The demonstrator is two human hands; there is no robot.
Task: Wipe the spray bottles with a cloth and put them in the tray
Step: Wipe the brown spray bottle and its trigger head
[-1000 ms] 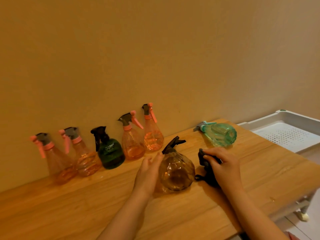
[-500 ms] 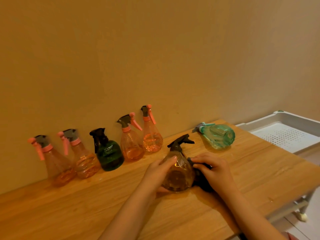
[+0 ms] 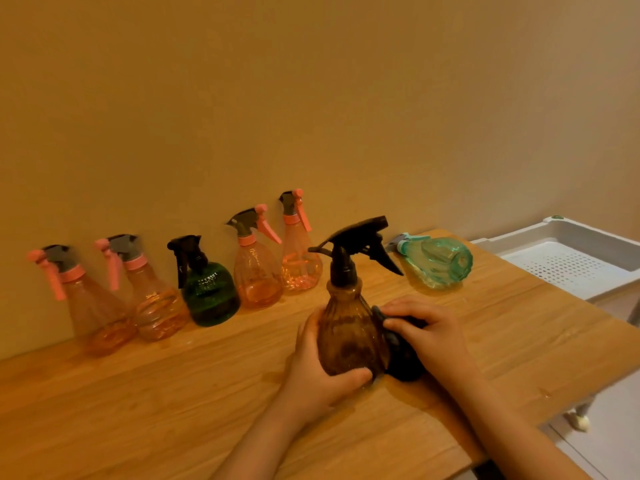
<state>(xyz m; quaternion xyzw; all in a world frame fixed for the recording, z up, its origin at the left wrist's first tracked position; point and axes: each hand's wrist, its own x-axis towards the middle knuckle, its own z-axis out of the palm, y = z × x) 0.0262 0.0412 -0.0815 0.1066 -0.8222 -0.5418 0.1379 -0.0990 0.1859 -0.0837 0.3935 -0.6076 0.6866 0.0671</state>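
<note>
A brown spray bottle (image 3: 349, 327) with a black trigger head stands upright on the wooden table (image 3: 173, 403). My left hand (image 3: 318, 375) grips its lower body from the left, thumb across the front. My right hand (image 3: 429, 334) holds a dark cloth (image 3: 403, 362) against the bottle's right side. A teal spray bottle (image 3: 440, 261) lies on its side behind them. The white perforated tray (image 3: 568, 261) sits off the table's right end.
Along the wall stand several more bottles: three pink ones (image 3: 100, 303) (image 3: 258, 271) (image 3: 299, 258), another pink one (image 3: 152, 306), and a dark green one (image 3: 207, 292). The table's right edge drops off beside the tray.
The brown bottle went from lying tilted on the table to standing upright. My left hand closed round its base, and my right hand brought the cloth against its side.
</note>
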